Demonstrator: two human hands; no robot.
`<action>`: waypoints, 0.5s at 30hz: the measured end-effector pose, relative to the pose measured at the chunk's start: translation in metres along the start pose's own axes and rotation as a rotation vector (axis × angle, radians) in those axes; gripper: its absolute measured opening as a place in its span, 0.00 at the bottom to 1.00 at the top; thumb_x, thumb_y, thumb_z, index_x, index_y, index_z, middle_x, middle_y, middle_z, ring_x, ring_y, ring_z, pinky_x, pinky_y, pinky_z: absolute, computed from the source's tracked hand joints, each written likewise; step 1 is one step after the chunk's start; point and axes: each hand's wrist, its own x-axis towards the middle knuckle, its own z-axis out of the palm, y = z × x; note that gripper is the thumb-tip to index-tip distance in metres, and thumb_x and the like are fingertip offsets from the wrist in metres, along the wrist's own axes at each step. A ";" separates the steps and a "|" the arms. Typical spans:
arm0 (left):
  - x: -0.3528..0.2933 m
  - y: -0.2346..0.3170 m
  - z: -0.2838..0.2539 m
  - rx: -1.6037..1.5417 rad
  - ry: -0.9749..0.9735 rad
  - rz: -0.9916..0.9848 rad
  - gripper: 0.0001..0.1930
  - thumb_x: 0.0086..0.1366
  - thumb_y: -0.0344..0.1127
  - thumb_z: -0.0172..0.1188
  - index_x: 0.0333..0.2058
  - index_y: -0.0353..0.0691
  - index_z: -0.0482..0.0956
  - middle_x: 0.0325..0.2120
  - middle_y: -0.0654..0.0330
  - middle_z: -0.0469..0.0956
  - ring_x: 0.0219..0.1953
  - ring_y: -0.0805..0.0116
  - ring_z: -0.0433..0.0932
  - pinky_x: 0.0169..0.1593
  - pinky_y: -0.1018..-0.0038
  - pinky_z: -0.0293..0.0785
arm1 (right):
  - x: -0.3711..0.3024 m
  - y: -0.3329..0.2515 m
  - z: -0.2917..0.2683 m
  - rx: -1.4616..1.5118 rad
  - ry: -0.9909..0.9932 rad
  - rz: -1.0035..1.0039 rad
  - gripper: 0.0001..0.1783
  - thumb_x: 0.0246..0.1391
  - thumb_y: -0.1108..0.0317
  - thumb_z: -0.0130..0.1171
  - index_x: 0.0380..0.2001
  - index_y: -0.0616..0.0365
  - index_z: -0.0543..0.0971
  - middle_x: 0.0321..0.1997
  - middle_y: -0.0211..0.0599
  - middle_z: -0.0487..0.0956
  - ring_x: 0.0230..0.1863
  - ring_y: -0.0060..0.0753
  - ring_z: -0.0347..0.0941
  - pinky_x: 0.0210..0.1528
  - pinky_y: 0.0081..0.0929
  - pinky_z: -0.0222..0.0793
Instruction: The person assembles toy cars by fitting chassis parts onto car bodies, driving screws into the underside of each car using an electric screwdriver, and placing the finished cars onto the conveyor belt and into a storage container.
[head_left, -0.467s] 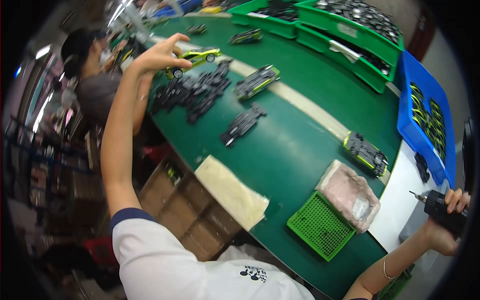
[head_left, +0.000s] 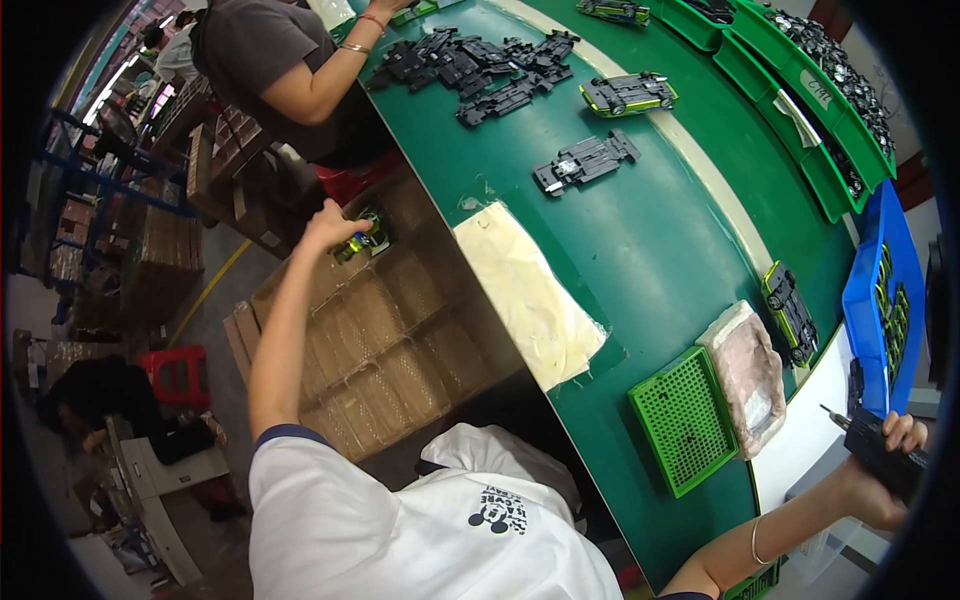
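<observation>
My left hand (head_left: 332,230) is closed on a yellow-green toy car (head_left: 350,249), low over the far end of a divided cardboard box (head_left: 375,345). Right beside it, another green toy car (head_left: 377,226) sits in a compartment. On the far right, my right hand (head_left: 890,480) grips a black electric screwdriver (head_left: 875,443), its bit pointing left over the white surface. Nearest to that hand on the table are a pink padded tray (head_left: 722,340) and a green mesh basket (head_left: 648,420).
Black car chassis (head_left: 460,65) lie piled on the green table (head_left: 660,250), with one apart (head_left: 588,162). Upside-down cars (head_left: 628,94) rest along a pale strip. Green bins (head_left: 780,115) and a blue bin (head_left: 868,290) hold parts. A co-worker (head_left: 290,70) sits beyond the box.
My left hand has carried the toy car from above the chassis pile down and toward me, over the cardboard box. The view has turned left; my right hand still holds the screwdriver.
</observation>
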 end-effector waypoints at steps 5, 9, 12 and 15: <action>0.070 0.048 0.083 -0.102 0.031 -0.169 0.44 0.48 0.53 0.59 0.51 0.22 0.52 0.44 0.38 0.69 0.50 0.48 0.68 0.51 0.64 0.65 | -0.011 -0.003 -0.012 0.010 -0.009 0.072 0.50 0.32 0.23 0.45 0.43 0.61 0.62 0.25 0.34 0.58 0.22 0.25 0.54 0.26 0.23 0.53; 0.145 0.022 0.128 0.175 0.148 0.028 0.29 0.52 0.46 0.56 0.45 0.28 0.62 0.37 0.44 0.72 0.40 0.52 0.73 0.42 0.61 0.70 | -0.026 -0.003 -0.004 0.070 -0.034 0.100 0.48 0.38 0.23 0.38 0.45 0.59 0.60 0.23 0.34 0.61 0.18 0.24 0.58 0.21 0.22 0.56; 0.154 0.007 0.114 0.661 0.239 0.030 0.18 0.54 0.40 0.55 0.38 0.33 0.66 0.33 0.51 0.73 0.35 0.59 0.73 0.38 0.62 0.69 | -0.034 0.003 0.001 0.198 -0.069 0.098 0.49 0.38 0.21 0.34 0.46 0.58 0.58 0.21 0.35 0.62 0.15 0.25 0.59 0.18 0.22 0.59; 0.153 0.015 0.085 1.134 0.413 -0.030 0.07 0.56 0.35 0.54 0.30 0.38 0.71 0.28 0.59 0.73 0.29 0.65 0.72 0.33 0.64 0.69 | -0.034 -0.006 -0.007 0.154 -0.058 0.064 0.46 0.37 0.22 0.39 0.44 0.53 0.60 0.20 0.31 0.60 0.16 0.22 0.59 0.19 0.19 0.57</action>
